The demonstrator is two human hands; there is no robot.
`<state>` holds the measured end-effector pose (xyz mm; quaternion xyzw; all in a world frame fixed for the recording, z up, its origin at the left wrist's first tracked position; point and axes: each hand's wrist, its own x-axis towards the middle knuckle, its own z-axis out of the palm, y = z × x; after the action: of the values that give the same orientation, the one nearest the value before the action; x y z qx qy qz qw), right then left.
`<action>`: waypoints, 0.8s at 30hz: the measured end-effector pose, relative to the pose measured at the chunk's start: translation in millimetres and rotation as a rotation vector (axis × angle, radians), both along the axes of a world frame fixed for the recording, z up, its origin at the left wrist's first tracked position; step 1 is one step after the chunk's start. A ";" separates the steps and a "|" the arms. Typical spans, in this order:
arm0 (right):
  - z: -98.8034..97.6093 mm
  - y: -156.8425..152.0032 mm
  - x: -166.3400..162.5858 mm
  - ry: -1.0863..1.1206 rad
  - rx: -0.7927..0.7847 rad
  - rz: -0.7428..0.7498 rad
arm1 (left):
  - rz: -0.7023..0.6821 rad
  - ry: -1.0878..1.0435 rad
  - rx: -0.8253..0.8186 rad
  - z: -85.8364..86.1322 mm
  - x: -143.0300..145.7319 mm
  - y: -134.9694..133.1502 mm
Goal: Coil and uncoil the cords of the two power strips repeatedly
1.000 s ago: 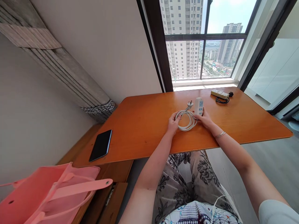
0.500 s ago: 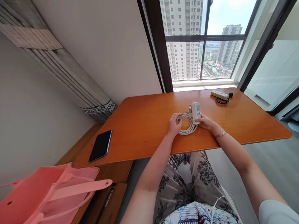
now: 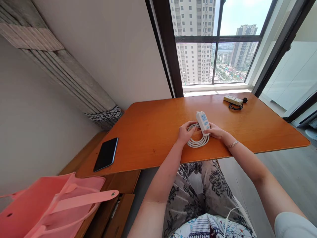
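Note:
A white power strip with blue-marked sockets tilts to the left above the table's front half. My right hand is closed around its lower end. Below and beside it hangs the strip's white cable, wound in a loose coil. My left hand grips the left side of this coil, its fingers curled over the loops. The plug, if it is near the left fingers, is hidden.
The orange-brown wooden table carries a second power strip with a black cable at the back right. On the left lies a dark tablet. A pink bag stands beside the table's front left corner, and a window is behind.
The white power strip has tipped from upright to a leftward lean and dropped slightly. The coil has shifted a little lower. Both hands keep their hold.

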<state>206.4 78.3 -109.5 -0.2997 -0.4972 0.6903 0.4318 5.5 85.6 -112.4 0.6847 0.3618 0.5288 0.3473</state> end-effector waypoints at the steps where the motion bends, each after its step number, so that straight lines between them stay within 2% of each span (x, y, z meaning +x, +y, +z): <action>1: 1.4 -1.2 -0.4 -0.010 0.003 0.007 | -0.028 -0.067 -0.078 0.2 0.0 1.0; 7: 10.0 -8.2 0.5 -0.030 0.019 0.128 | -0.290 -0.240 -0.500 -0.9 -3.3 7.9; 9: 10.3 -9.0 0.7 -0.034 -0.004 0.178 | -0.302 -0.275 -0.559 -2.3 -4.0 8.7; 16: 12.2 -11.1 -0.1 -0.070 -0.033 0.243 | -0.322 -0.344 -0.608 -0.9 -2.2 3.9; 20: 15.8 -14.4 -3.3 -0.078 -0.019 0.239 | -0.252 -0.351 -0.574 0.5 -2.1 5.4; 24: 17.3 -15.7 -7.1 0.002 -0.039 0.190 | -0.151 -0.389 -0.460 0.5 -3.8 10.2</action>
<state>199.3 62.6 -92.2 -0.2591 -0.5095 0.7379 0.3589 1.7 95.8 -111.9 0.4989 0.3470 0.5270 0.5940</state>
